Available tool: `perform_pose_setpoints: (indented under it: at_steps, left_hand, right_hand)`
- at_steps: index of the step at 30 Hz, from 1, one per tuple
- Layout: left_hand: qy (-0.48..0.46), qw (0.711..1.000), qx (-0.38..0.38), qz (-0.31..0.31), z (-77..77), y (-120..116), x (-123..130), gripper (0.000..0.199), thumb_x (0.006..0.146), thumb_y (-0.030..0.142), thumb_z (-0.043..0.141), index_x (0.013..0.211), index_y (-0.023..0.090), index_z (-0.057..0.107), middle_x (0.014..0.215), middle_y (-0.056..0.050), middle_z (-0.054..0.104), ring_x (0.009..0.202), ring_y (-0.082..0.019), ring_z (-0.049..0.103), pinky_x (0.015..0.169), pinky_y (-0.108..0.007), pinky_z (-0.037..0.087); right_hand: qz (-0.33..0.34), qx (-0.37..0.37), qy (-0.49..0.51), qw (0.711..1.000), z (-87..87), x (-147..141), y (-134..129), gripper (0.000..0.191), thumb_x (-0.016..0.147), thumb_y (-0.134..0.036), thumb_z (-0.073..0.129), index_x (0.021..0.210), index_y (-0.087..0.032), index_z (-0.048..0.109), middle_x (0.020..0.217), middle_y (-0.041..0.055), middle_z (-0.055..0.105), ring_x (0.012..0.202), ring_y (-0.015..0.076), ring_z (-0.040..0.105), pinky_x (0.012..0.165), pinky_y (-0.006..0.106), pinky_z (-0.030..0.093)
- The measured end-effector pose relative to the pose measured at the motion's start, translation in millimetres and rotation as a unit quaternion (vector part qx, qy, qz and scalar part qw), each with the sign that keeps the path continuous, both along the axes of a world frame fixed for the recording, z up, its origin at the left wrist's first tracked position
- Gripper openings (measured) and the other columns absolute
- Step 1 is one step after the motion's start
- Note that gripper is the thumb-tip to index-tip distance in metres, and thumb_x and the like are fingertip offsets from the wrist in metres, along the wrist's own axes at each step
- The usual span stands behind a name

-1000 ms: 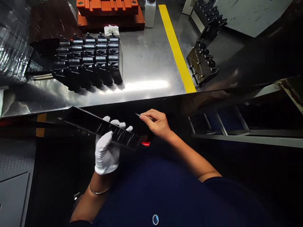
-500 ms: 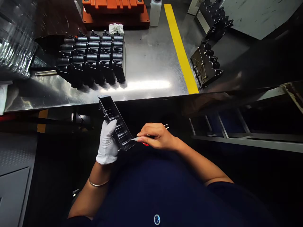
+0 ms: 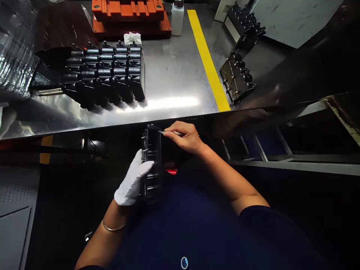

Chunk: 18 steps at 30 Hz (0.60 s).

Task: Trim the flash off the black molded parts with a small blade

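My left hand (image 3: 132,180), in a white glove, grips a black ribbed plastic part (image 3: 153,150) by its left side, thumb over the edge. The part stands nearly upright in the picture, its open, ribbed side showing, below the front edge of the metal table. Bare and closed, my right hand (image 3: 184,137) pinches a thin pointed blade (image 3: 162,132). The blade's tip is at the upper right corner of the part; whether it touches is not clear. Most of the tool's handle is hidden by the fingers.
Rows of black parts (image 3: 104,75) stand on the metal table (image 3: 171,75), with a red-orange block (image 3: 128,13), a crumpled white cloth (image 3: 132,38) and a white bottle (image 3: 177,18) behind. Right of the yellow strip (image 3: 208,60) are more black parts (image 3: 236,78). A metal frame (image 3: 295,167) lies at the right.
The black part has swung more upright and moved right with my left hand. My right hand has moved up, taking the blade from the part's lower end to its upper corner.
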<state>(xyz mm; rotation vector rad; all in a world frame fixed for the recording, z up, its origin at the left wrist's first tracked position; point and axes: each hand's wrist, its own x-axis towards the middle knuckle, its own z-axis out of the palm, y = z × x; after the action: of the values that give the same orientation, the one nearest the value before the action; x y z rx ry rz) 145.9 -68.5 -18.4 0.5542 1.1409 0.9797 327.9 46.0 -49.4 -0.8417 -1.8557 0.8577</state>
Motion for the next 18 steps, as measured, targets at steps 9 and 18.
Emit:
perform_pose_setpoints:
  at_steps: [9, 18]
  left_hand:
    - [-0.144, 0.979, -0.109, -0.093, 9.5, -2, -16, 0.038, 0.069, 0.046, 0.076, 0.096, 0.021, 0.067, 0.075, -0.003, 0.063, 0.049, -0.011, 0.052, 0.04, -0.022, 0.042]
    - [-0.079, 0.98, -0.068, -0.172, 1.4, -2, -34, 0.037, 0.07, 0.039, 0.075, 0.102, 0.02, 0.071, 0.083, -0.009, 0.07, 0.065, -0.019, 0.062, 0.054, -0.028, 0.052]
  right_hand:
    - [0.112, 0.034, -0.073, 0.991, 28.2, 29, 6, 0.019, 0.088, -0.034, 0.063, 0.081, -0.019, 0.072, 0.076, 0.0039, 0.071, 0.068, 0.0128, 0.064, 0.062, 0.025, 0.051]
    - [0.241, 0.06, -0.223, 0.943, 52.6, 43, 16, 0.024, 0.09, -0.039, 0.061, 0.084, -0.02, 0.074, 0.079, 0.0034, 0.07, 0.07, 0.0118, 0.065, 0.061, 0.022, 0.047]
